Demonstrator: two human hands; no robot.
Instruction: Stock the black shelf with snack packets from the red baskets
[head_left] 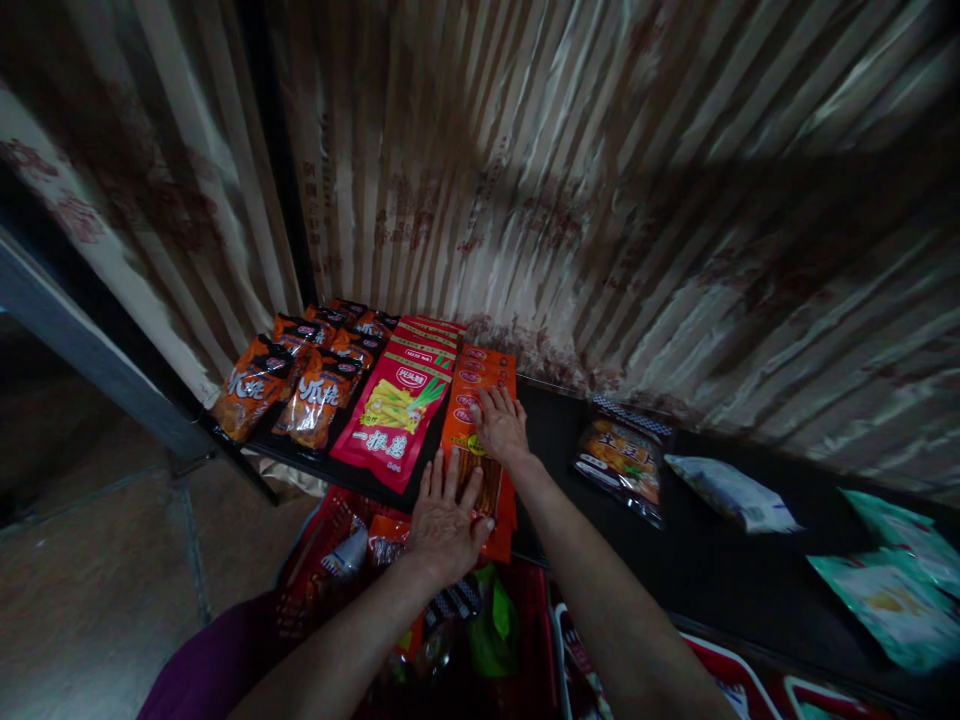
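Note:
My left hand (448,520) lies with spread fingers over the lower left edge of the orange snack packets (476,380), which overlap in a row on the black shelf (547,420). On the right edge of the same packets, a little farther up, rests my right hand (501,425), its fingers apart. Just left of them are overlapping red snack packets (401,400) with yellow sticks pictured on the front. Orange-and-black bags (319,395) stand grouped at the shelf's left end.
Below the shelf, a red basket (536,640) holds mixed packets, including a green one (493,625). On the right lie a dark snack bag (622,455), a white-blue packet (731,492) and teal packets (889,600). A pleated curtain (525,180) hangs behind.

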